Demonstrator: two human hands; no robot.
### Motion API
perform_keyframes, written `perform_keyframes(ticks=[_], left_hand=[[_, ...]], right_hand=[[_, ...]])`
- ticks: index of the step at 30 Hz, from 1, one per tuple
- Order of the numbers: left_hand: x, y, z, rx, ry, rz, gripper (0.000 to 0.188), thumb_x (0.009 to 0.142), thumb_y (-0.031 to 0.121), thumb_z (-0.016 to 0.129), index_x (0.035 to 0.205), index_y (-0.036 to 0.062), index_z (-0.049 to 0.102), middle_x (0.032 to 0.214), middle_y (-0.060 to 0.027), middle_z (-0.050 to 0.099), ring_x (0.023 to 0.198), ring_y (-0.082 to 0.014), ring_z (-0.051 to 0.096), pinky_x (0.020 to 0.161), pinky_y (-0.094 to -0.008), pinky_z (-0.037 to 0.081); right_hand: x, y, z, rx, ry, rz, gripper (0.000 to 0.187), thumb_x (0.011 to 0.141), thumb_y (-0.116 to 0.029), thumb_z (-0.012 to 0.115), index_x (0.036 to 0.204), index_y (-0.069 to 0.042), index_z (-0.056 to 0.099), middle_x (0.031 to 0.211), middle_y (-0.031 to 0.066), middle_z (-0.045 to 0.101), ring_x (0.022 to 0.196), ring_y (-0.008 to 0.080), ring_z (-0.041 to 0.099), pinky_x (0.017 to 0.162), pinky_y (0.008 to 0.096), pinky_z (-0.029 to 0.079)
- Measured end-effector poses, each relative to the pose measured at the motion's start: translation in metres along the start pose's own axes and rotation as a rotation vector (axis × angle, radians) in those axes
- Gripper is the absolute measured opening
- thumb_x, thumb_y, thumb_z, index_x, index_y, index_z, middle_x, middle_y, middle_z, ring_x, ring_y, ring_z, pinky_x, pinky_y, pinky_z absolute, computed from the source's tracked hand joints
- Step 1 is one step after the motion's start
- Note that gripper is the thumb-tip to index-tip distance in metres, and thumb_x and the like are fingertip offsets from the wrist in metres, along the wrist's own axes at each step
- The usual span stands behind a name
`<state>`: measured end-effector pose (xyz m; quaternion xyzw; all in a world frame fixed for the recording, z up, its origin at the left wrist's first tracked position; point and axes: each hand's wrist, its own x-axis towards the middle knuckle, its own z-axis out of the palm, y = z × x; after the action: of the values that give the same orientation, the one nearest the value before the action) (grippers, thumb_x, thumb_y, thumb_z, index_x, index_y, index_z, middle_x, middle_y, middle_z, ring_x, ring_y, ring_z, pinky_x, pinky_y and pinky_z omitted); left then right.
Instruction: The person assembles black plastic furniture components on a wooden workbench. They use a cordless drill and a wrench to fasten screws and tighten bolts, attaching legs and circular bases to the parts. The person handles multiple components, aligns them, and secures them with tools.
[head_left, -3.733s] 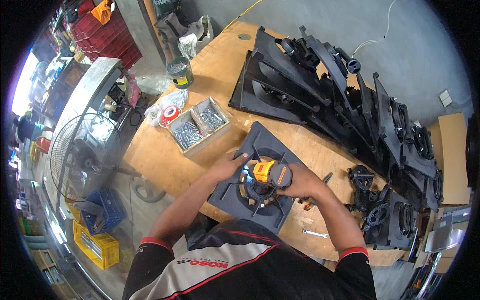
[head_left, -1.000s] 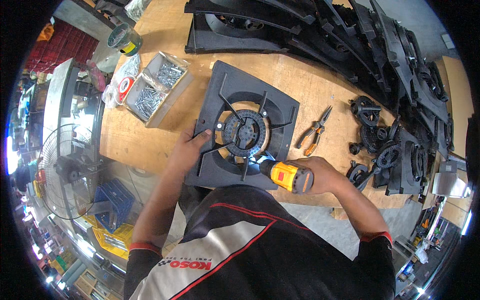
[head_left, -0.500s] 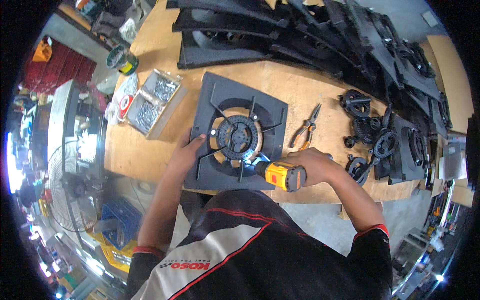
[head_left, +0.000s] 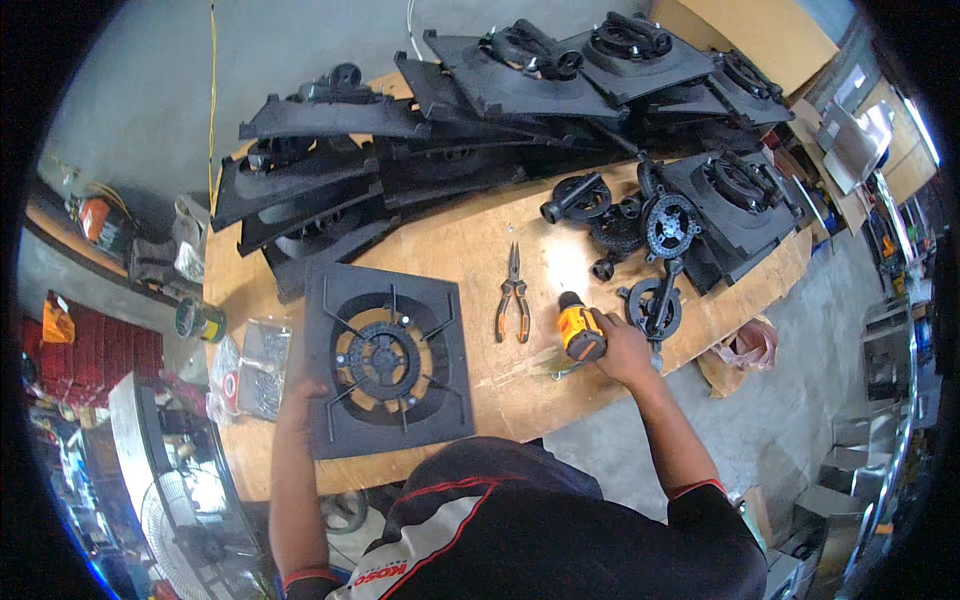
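Observation:
A black gas stove panel [head_left: 448, 385] with a round burner [head_left: 378, 362] and pan-support arms lies on the table in front of me. My left hand [head_left: 306, 388] grips its left edge, thumb on top and the other fingers mostly hidden. To the right of the panel, my right hand [head_left: 627, 352] is wrapped round a yellow-and-black cordless drill [head_left: 580, 330]. The drill is apart from the panel and points away from me, its lamp lighting a patch of wood. Between panel and drill lie long-nose pliers [head_left: 514, 300] with orange-and-black handles, touched by neither hand.
More black stove panels [head_left: 450, 165] are piled along the far side. Loose black burners [head_left: 670, 225] lie at the right. A box of screws [head_left: 265, 375] and a dark green tin [head_left: 200, 320] stand at the left. The wooden table [head_left: 500, 395] has a curved near edge.
My right hand has lifted the drill off the burner area and carried it right, past the pliers. My left hand stays at the panel's left edge. The view has shifted toward the far right.

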<state>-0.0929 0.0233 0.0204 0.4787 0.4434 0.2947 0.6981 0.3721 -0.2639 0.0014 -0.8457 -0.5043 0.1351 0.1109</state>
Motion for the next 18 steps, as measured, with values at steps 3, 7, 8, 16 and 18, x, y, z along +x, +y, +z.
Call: perform_keyframes(ticks=[3, 7, 8, 16, 18], left_hand=[[-0.016, 0.086, 0.037, 0.292, -0.124, -0.017, 0.059, 0.064, 0.007, 0.058, 0.121, -0.0029, 0.061, 0.096, -0.0117, 0.071, 0.085, -0.0251, 0.07, 0.083, -0.0345, 0.057], [-0.036, 0.144, 0.046, 0.973, -0.407, -0.018, 0.052, 0.065, 0.011, 0.066, 0.115, -0.0006, 0.068, 0.098, -0.009, 0.073, 0.087, -0.0217, 0.069, 0.084, -0.0331, 0.055], [-0.041, 0.153, 0.04, 1.226, -0.549, 0.2, 0.056, 0.063, 0.012, 0.07, 0.118, 0.0022, 0.07, 0.102, -0.0102, 0.072, 0.092, -0.0248, 0.07, 0.088, -0.0357, 0.053], [-0.066, 0.167, 0.053, 1.411, -0.638, 0.285, 0.084, 0.06, 0.006, 0.063, 0.144, 0.0115, 0.054, 0.124, -0.024, 0.063, 0.116, -0.044, 0.06, 0.1, -0.0466, 0.047], [-0.072, 0.162, 0.033, 1.452, -0.661, 0.302, 0.092, 0.062, 0.004, 0.063, 0.152, 0.0073, 0.041, 0.126, -0.0266, 0.061, 0.116, -0.0456, 0.058, 0.101, -0.0484, 0.047]], right_hand=[[-0.004, 0.01, 0.012, -0.083, 0.074, 0.084, 0.069, 0.074, -0.012, 0.074, 0.139, -0.007, 0.052, 0.114, 0.0176, 0.064, 0.095, 0.0377, 0.067, 0.081, 0.0453, 0.055], [0.011, 0.025, 0.032, -0.157, 0.138, 0.011, 0.064, 0.076, -0.008, 0.069, 0.138, -0.006, 0.052, 0.114, 0.0163, 0.063, 0.1, 0.0369, 0.065, 0.083, 0.0467, 0.053], [0.018, 0.024, 0.035, -0.174, 0.146, -0.021, 0.063, 0.077, -0.008, 0.068, 0.138, -0.006, 0.052, 0.114, 0.0164, 0.063, 0.102, 0.0371, 0.064, 0.084, 0.047, 0.053], [0.023, 0.0, 0.042, -0.228, 0.123, -0.137, 0.038, 0.084, -0.009, 0.058, 0.121, -0.004, 0.063, 0.115, 0.0182, 0.061, 0.103, 0.0376, 0.061, 0.089, 0.0472, 0.052], [0.008, -0.018, 0.041, -0.151, 0.143, -0.291, 0.025, 0.085, -0.01, 0.057, 0.107, -0.006, 0.068, 0.11, 0.0179, 0.061, 0.105, 0.0367, 0.061, 0.09, 0.0472, 0.052]])
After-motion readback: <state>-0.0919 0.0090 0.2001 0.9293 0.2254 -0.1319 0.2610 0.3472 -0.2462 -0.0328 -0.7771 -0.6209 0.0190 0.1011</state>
